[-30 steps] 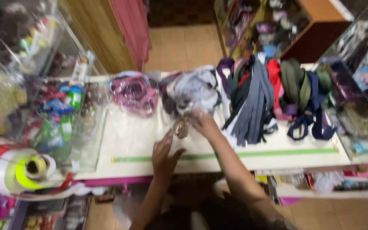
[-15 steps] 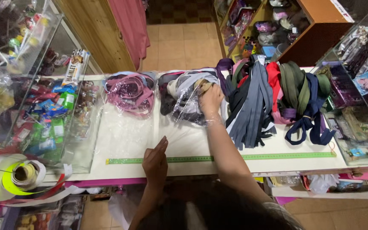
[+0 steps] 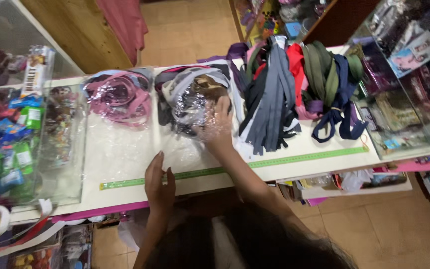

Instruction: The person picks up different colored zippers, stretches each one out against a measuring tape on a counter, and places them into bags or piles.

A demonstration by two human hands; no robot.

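Our hands are on the clear bag of mixed straps at the counter.

Our right hand (image 3: 218, 124) reaches inside the clear bag (image 3: 190, 107), fingers spread over the grey and brown straps without clenching; our left hand (image 3: 159, 180) lies flat and released on the bag's open end, by the green ruler (image 3: 235, 167). The straps look already bagged, the mouth not yet closed. The pink bundle (image 3: 118, 94) lies beyond our left hand.

We see a tan tiled floor (image 3: 190, 30) at upper centre. A wooden panel (image 3: 70, 30) stands upper left, glass display cases (image 3: 414, 84) at right.
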